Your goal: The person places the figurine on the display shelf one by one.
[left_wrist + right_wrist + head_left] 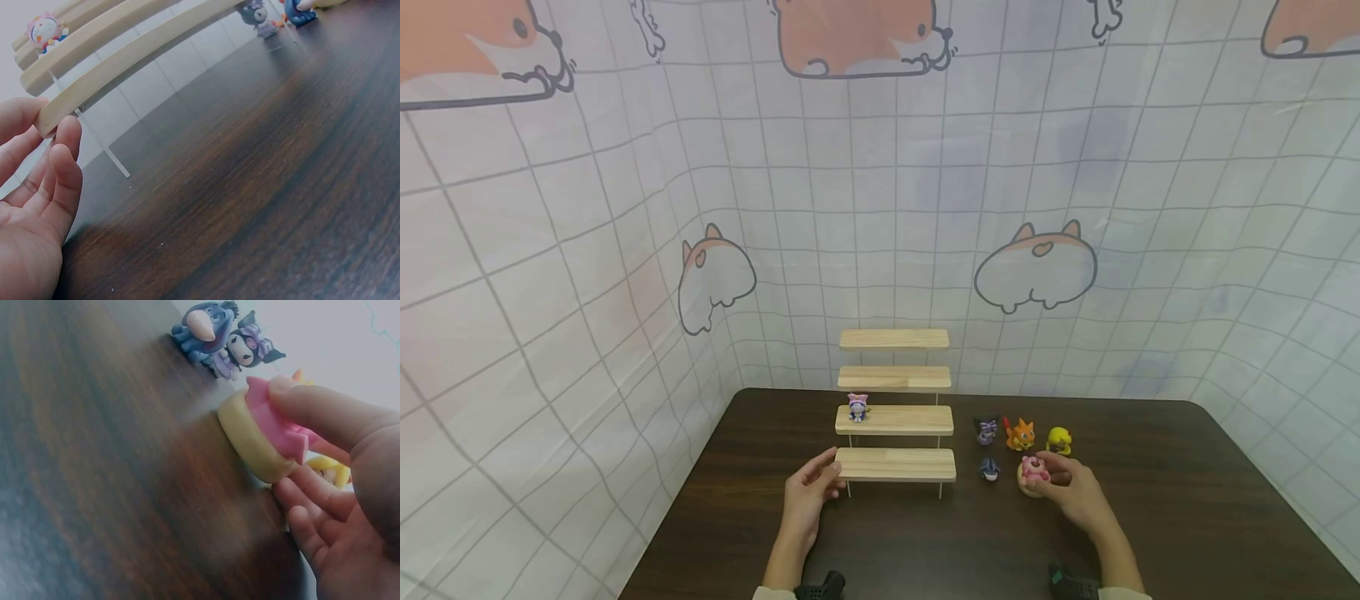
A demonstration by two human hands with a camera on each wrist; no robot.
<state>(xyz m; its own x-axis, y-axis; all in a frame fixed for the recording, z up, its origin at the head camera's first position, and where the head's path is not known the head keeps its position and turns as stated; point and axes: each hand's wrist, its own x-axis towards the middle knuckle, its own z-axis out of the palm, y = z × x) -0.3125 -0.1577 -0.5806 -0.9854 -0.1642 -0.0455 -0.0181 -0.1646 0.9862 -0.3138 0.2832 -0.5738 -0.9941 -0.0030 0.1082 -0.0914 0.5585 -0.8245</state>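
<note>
My left hand [805, 498] pinches the left end of the lowest board of a tiered wooden display stand [895, 465]. In the left wrist view, thumb and fingers [67, 164] sit at that board's end. A small figurine with a pink bow [857, 407] stands on the left of the second board from the bottom. To the right of the stand, my right hand [1078, 492] grips a pink bear figurine [1034, 469] with a cream-yellow base [253, 440]. In the right wrist view, the thumb lies against its pink part and the base is close over the table.
Near the right hand stand a blue donkey figurine [989, 470], a black-and-purple figurine [986, 431], an orange figurine [1021, 435] and a yellow figurine [1059, 441]. The dark wooden table [1187, 500] has rounded back corners. Behind it hangs a white grid-patterned curtain [880, 183].
</note>
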